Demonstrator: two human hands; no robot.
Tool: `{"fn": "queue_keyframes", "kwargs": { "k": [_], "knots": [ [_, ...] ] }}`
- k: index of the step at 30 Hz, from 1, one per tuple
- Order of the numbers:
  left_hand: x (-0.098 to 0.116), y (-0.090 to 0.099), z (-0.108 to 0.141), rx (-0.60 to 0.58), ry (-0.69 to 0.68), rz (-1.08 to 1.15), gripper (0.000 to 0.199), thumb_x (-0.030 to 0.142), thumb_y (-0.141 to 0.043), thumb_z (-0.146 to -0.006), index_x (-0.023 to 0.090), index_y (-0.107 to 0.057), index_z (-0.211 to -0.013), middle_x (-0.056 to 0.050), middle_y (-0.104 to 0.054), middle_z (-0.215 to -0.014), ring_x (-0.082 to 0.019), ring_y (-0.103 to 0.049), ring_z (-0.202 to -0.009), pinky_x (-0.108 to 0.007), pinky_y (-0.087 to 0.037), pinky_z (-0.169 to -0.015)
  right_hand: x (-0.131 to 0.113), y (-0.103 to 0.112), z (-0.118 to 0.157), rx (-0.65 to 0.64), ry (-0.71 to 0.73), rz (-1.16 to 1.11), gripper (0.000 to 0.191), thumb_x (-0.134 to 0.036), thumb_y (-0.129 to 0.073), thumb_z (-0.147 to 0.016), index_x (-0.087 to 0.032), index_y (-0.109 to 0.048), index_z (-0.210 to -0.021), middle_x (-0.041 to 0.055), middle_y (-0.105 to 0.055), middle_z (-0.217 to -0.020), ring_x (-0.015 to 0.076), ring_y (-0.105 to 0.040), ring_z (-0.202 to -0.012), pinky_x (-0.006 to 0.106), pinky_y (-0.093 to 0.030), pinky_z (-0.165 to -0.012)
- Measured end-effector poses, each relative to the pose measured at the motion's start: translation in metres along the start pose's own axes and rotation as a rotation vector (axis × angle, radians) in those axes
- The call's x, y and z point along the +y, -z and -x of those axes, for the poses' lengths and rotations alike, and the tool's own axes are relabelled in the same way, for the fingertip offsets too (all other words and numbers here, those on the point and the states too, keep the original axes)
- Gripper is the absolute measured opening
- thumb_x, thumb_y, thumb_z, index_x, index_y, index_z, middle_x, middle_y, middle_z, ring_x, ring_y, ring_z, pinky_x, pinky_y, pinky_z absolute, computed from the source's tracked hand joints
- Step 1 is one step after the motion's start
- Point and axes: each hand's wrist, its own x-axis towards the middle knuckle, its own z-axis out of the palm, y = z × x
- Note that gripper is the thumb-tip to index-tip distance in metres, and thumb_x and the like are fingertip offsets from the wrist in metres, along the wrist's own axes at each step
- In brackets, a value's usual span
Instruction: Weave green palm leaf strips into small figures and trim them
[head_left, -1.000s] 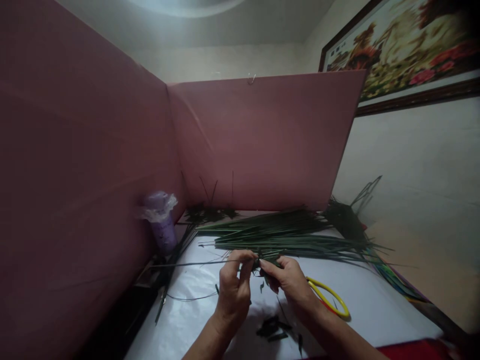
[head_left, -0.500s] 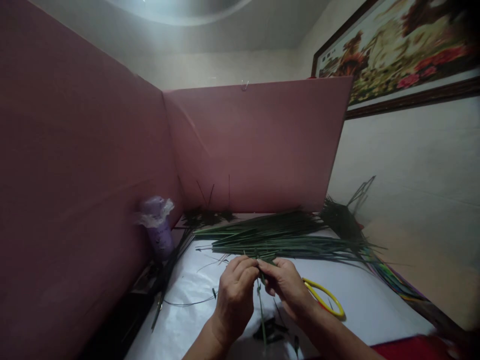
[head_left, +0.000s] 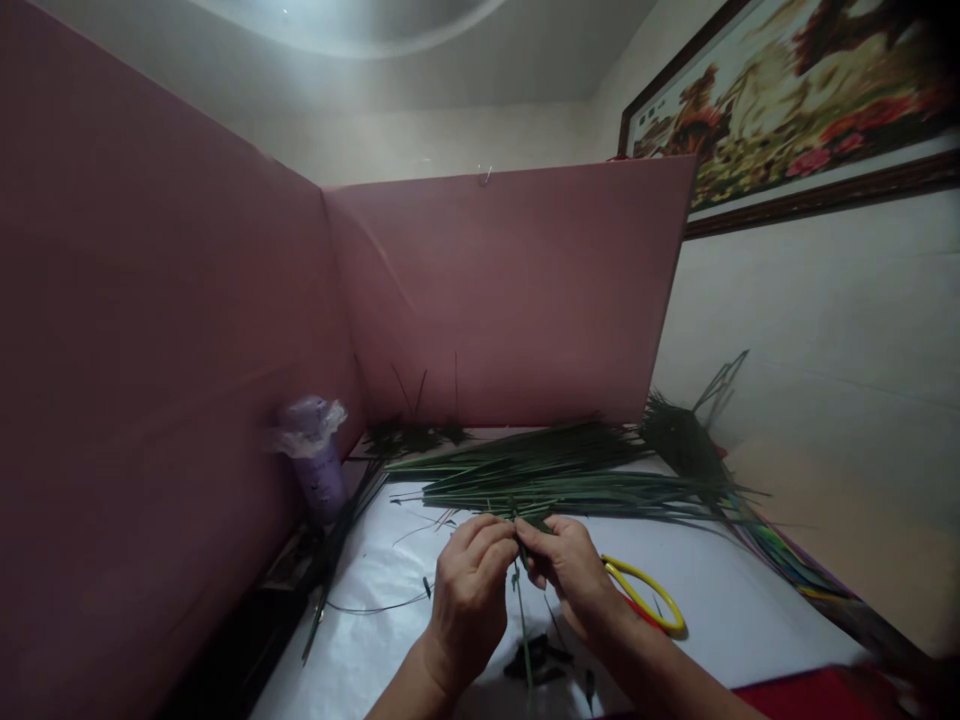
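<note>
My left hand and my right hand meet over the white tabletop, fingertips pinched together. Between them is a small piece woven from green leaf strips, largely covered by my fingers. One narrow strip hangs from it toward me. Both hands are closed on this piece. Just beyond my fingertips lies a bundle of long green leaf blades. Beside my right forearm rest scissors with yellow handles, partly hidden by the arm.
Dark green scraps lie below my hands. A purple container with clear plastic stands at the left. Pink panels rise behind and to the left. More dark leaves lean at the back right. Red cloth shows at the lower right.
The view has shifted very slightly. Both hands stay in nearly the same place, still pinching the green woven piece.
</note>
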Motion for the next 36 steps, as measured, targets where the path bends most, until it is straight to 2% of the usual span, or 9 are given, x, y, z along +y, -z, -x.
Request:
{"fn": "queue_keyframes", "kwargs": {
  "k": [6,12,17,25,31,36],
  "knots": [
    [0.000,-0.003,0.002,0.019,0.035,0.008,0.025,0.000,-0.043,-0.078,0.019,-0.056,-0.088,-0.006,-0.065,-0.088,-0.018,-0.058,-0.086,-0.038,-0.048,-0.080,-0.002,-0.002,0.001,0.012,0.042,0.025,0.040,-0.045,-0.074,-0.059,-0.017,-0.046,-0.052,-0.0068,-0.042,-0.042,0.0059,-0.033,-0.038,0.021,-0.024,-0.038],
    [0.001,-0.004,0.001,0.012,0.075,0.028,0.021,0.002,-0.045,-0.080,0.018,-0.057,-0.083,-0.005,-0.065,-0.082,-0.016,-0.058,-0.083,-0.033,-0.048,-0.074,0.001,-0.001,0.001,0.007,0.077,0.083,0.040,-0.047,-0.071,-0.062,-0.016,-0.048,-0.049,-0.0060,-0.041,-0.039,0.0063,-0.032,-0.037,0.022,-0.022,-0.038],
    [0.001,-0.007,0.003,0.024,0.064,0.033,0.022,0.002,-0.043,-0.080,0.018,-0.057,-0.086,-0.005,-0.065,-0.084,-0.016,-0.058,-0.084,-0.034,-0.048,-0.077,-0.001,-0.002,0.003,-0.005,0.093,0.104,0.041,-0.048,-0.069,-0.064,-0.017,-0.048,-0.049,-0.0057,-0.042,-0.040,0.0067,-0.033,-0.039,0.022,-0.024,-0.040],
    [0.003,0.000,0.001,0.065,0.071,-0.041,0.019,0.006,-0.047,-0.078,0.018,-0.057,-0.087,-0.007,-0.061,-0.090,-0.018,-0.054,-0.089,-0.038,-0.046,-0.080,0.000,-0.004,0.006,0.006,0.029,0.057,0.039,-0.047,-0.071,-0.062,-0.017,-0.048,-0.052,-0.0058,-0.044,-0.042,0.0070,-0.036,-0.038,0.022,-0.027,-0.038],
    [0.007,0.000,0.001,0.056,0.100,-0.070,0.012,0.008,-0.051,-0.077,0.017,-0.056,-0.081,-0.005,-0.059,-0.077,-0.017,-0.052,-0.076,-0.035,-0.043,-0.071,0.007,-0.004,0.005,0.007,-0.034,-0.002,0.036,-0.041,-0.070,-0.064,-0.017,-0.048,-0.052,-0.0053,-0.045,-0.041,0.0060,-0.036,-0.035,0.020,-0.024,-0.036],
    [0.009,-0.004,0.003,-0.023,0.053,-0.057,0.013,0.007,-0.049,-0.078,0.017,-0.058,-0.081,-0.005,-0.061,-0.077,-0.017,-0.052,-0.076,-0.034,-0.043,-0.070,0.007,0.003,0.000,0.058,-0.058,-0.070,0.036,-0.039,-0.070,-0.062,-0.017,-0.045,-0.049,-0.0058,-0.044,-0.039,0.0063,-0.037,-0.036,0.020,-0.024,-0.037]
  ]
}}
